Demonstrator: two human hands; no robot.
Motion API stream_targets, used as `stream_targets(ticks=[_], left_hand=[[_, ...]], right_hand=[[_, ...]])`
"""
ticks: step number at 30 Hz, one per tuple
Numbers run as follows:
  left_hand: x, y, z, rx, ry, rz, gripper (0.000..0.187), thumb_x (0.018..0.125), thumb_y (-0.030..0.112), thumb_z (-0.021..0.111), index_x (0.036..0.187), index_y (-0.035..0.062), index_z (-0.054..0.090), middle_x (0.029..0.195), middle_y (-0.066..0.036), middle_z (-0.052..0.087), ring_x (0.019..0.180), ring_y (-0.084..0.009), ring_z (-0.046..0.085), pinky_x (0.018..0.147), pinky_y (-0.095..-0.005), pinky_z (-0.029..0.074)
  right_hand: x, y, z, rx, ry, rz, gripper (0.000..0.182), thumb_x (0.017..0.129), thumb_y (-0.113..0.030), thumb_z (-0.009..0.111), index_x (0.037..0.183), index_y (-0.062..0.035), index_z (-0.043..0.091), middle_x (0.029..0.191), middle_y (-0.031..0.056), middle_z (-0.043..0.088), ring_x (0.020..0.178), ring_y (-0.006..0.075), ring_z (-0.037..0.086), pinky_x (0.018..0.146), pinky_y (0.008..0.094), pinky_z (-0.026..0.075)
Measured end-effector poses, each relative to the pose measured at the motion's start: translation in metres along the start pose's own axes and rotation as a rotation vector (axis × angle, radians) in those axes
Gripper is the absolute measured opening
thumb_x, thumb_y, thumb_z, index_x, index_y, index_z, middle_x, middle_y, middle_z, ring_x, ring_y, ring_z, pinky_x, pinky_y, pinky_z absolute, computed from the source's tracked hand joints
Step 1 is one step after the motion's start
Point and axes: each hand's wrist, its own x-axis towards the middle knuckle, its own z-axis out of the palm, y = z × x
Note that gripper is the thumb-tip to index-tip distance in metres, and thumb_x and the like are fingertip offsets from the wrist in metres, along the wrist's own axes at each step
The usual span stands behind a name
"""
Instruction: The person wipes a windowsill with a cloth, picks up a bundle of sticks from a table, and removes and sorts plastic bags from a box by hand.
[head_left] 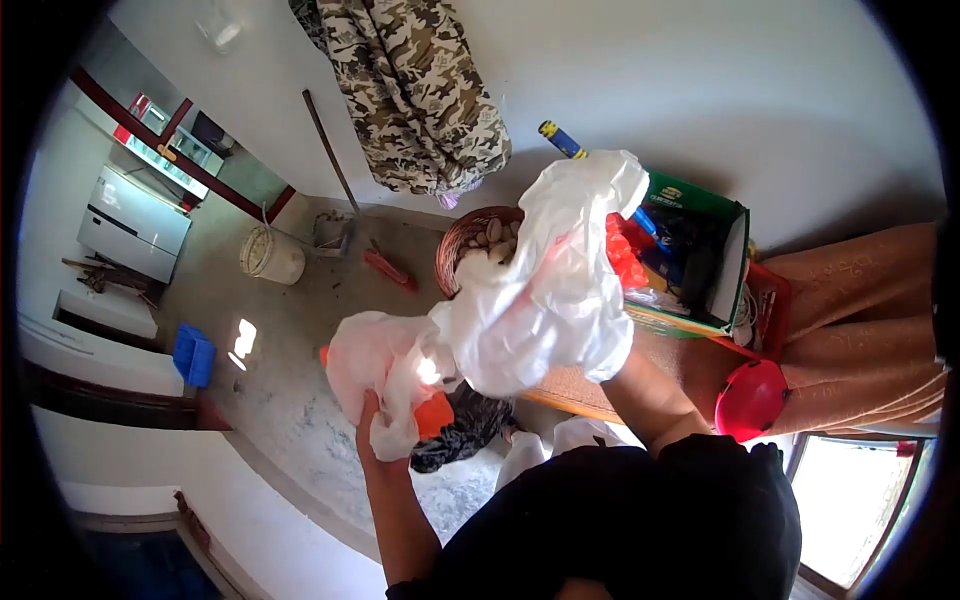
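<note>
My left hand [375,435] is closed on a thin, pinkish-white plastic bag [375,350], with the thumb pressed against the crumpled film. Raised in front of me is a larger white plastic bag [530,310], puffed out and wrinkled. My right forearm [655,405] runs into it, and the bag hides that hand and its fingers. The two bags overlap in the middle of the view. Something orange [434,414] shows below the pinkish bag, beside a crumpled black bag [470,425] lower down.
A wicker basket [450,250] of roundish brown items and a green box [735,250] of odds and ends stand against the wall. Near the box lies a red bowl [752,400]. A bucket [272,255], a blue bin [193,355] and a red brush [388,270] are on the floor.
</note>
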Motion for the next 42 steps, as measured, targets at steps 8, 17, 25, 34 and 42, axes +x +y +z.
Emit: stream_targets(ticks=[8,17,25,34,42], left_hand=[[-0.003,0.016,0.067,-0.216,-0.137,-0.004,0.046,0.093,0.028,0.028,0.127,-0.0019,0.029,0.126,-0.015,0.040,0.116,-0.0256,0.039,0.099,-0.0376,0.029],[0.011,0.002,0.121,-0.196,-0.250,-0.240,0.046,0.091,0.029,0.036,0.125,-0.0001,0.033,0.124,-0.015,0.042,0.113,-0.0269,0.042,0.098,-0.0379,0.032],[-0.008,0.025,0.138,-0.317,-0.229,-0.302,0.046,0.090,0.034,0.037,0.122,-0.0004,0.040,0.115,-0.014,0.050,0.098,-0.0265,0.054,0.084,-0.0353,0.045],[-0.024,0.007,0.107,-0.187,-0.166,0.001,0.046,0.092,0.026,0.032,0.128,-0.0012,0.026,0.127,-0.016,0.038,0.114,-0.0289,0.041,0.096,-0.0398,0.033],[-0.030,0.006,0.122,-0.159,-0.214,-0.102,0.050,0.088,0.027,0.045,0.126,-0.0004,0.029,0.121,-0.015,0.044,0.109,-0.0263,0.046,0.095,-0.0363,0.036]], right_hand=[[-0.015,0.049,-0.039,-0.149,0.251,0.202,0.028,0.084,-0.017,0.043,0.107,-0.0037,0.050,0.100,0.0087,0.057,0.088,0.0200,0.055,0.081,0.0344,0.044],[-0.100,0.179,-0.001,-1.069,-0.515,0.247,0.020,0.080,-0.020,0.051,0.088,-0.0052,0.061,0.084,0.0101,0.062,0.081,0.0223,0.057,0.071,0.0331,0.045],[-0.104,0.159,0.005,-1.328,-0.835,0.493,0.018,0.077,-0.019,0.053,0.089,-0.0072,0.061,0.086,0.0114,0.061,0.082,0.0255,0.057,0.072,0.0349,0.045],[-0.088,-0.013,0.021,-1.579,-0.513,-0.140,0.017,0.071,-0.016,0.058,0.087,-0.0093,0.060,0.089,0.0095,0.060,0.086,0.0273,0.056,0.074,0.0378,0.045],[-0.120,-0.019,-0.079,-1.771,-0.054,0.073,0.038,0.069,-0.022,0.065,0.104,-0.0104,0.053,0.100,0.0119,0.055,0.095,0.0296,0.052,0.082,0.0355,0.043]])
